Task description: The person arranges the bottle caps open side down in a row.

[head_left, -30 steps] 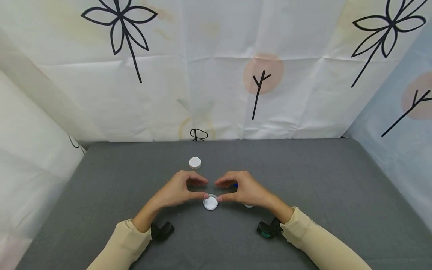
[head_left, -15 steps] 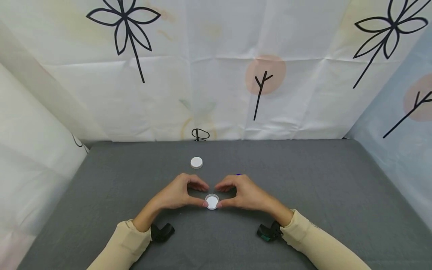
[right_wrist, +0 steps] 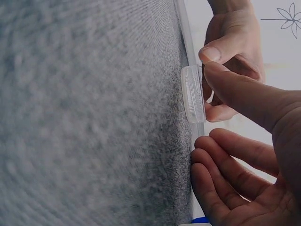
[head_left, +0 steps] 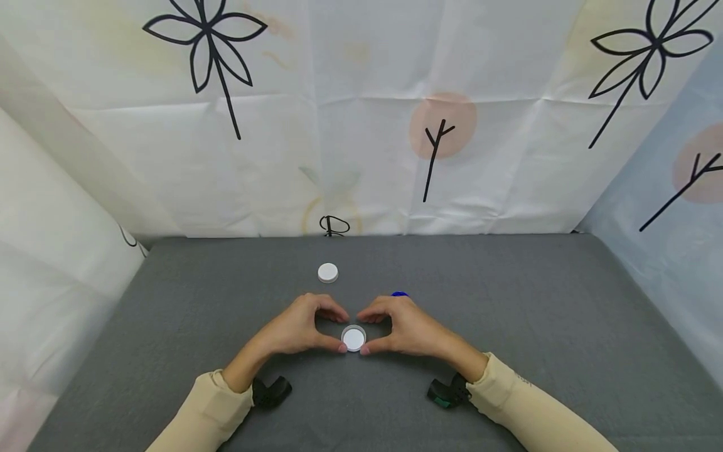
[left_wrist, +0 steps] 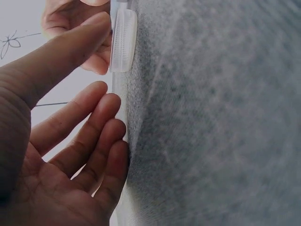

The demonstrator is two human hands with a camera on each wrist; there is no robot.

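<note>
A small round cap (head_left: 353,338) with a white face and a pale rim lies flat on the grey tabletop. Its clear, ribbed side shows in the left wrist view, where the cap (left_wrist: 124,41) sits above the left fingertips, and in the right wrist view, where the cap (right_wrist: 193,94) lies beyond the right thumb. My left hand (head_left: 295,325) curves loosely beside it, thumb tip at the near-left edge. Mirroring that, my right hand (head_left: 411,326) has its thumb tip at the near-right edge. The other fingers of both hands bend beyond the cap, apart from it.
A second white cap (head_left: 327,272) lies farther back, left of centre. Just behind the right hand a blue thing (head_left: 400,294) peeks out, mostly hidden. Printed white cloth (head_left: 373,188) stands along the table's (head_left: 508,270) far edge.
Both thumbs have slid from over the cap's face to its near edge, and the hands have come slightly nearer me. More of the blue thing shows; a pale thing under the right hand is now hidden.
</note>
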